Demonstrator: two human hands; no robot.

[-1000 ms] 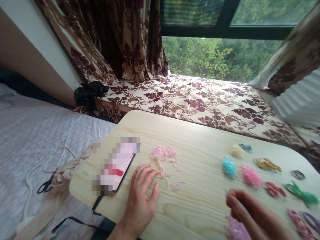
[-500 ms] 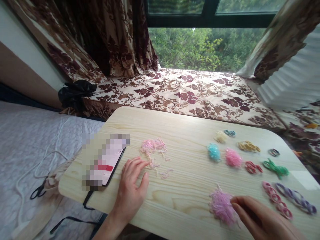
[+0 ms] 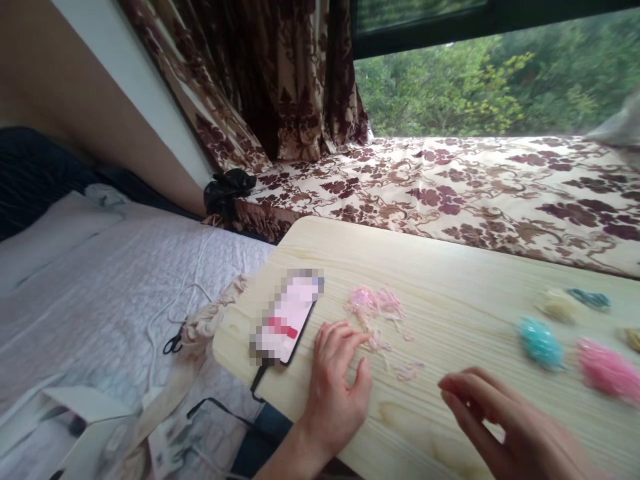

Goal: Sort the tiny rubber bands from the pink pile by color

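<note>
My left hand [image 3: 343, 383] rests on the pale wooden table [image 3: 440, 257] with its fingers apart, holding nothing. Its fingertips are beside a loose pile of thin pink and cream strands [image 3: 375, 303], with a few more strands [image 3: 409, 370] scattered nearer me. To the right, my right hand [image 3: 505, 417] hovers over the table, thumb and index fingertips nearly together. Whether anything small is between them I cannot make out. Beyond that hand lie a turquoise bundle [image 3: 540, 342] and a bright pink bundle [image 3: 607, 367].
A phone [image 3: 287, 320] with a plugged-in cable [image 3: 257, 383] lies left of my left hand. Farther back right are a cream bundle [image 3: 557, 305] and blue-grey bands [image 3: 589, 298]. A bed [image 3: 125, 267] with cords adjoins the left side; a flowered window seat [image 3: 450, 180] borders the far edge.
The view has turned left. My right hand has moved left, away from the purple strand pile, which is now out of sight. My left hand stays by the pink strands.
</note>
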